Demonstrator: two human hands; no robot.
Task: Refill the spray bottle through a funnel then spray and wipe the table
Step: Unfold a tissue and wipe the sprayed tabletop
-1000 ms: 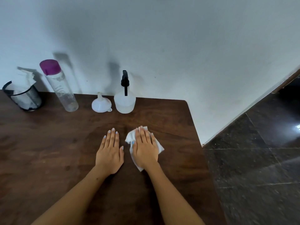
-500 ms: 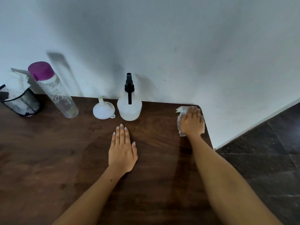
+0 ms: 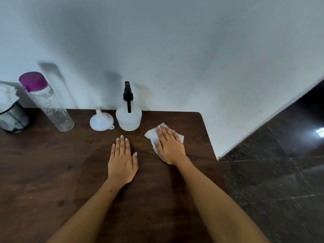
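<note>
On the dark wooden table (image 3: 52,172) my right hand (image 3: 169,145) presses a crumpled white tissue (image 3: 152,135) flat with straight fingers, just right of the spray bottle. The white spray bottle (image 3: 128,118) with a black trigger head stands at the back by the wall. A white funnel (image 3: 101,121) sits upside down to its left. Farther left leans a clear bottle (image 3: 50,106) with a purple cap. My left hand (image 3: 122,160) rests flat on the table in front of the spray bottle, fingers straight.
A black mesh cup (image 3: 12,118) holding white tissues stands at the back left edge. The table's right edge (image 3: 210,148) drops off to a dark tiled floor (image 3: 280,172). A white wall runs behind the table.
My right hand slid the tissue out to the far right back corner, then back leftward toward the spray bottle. My left hand stayed flat in place.
</note>
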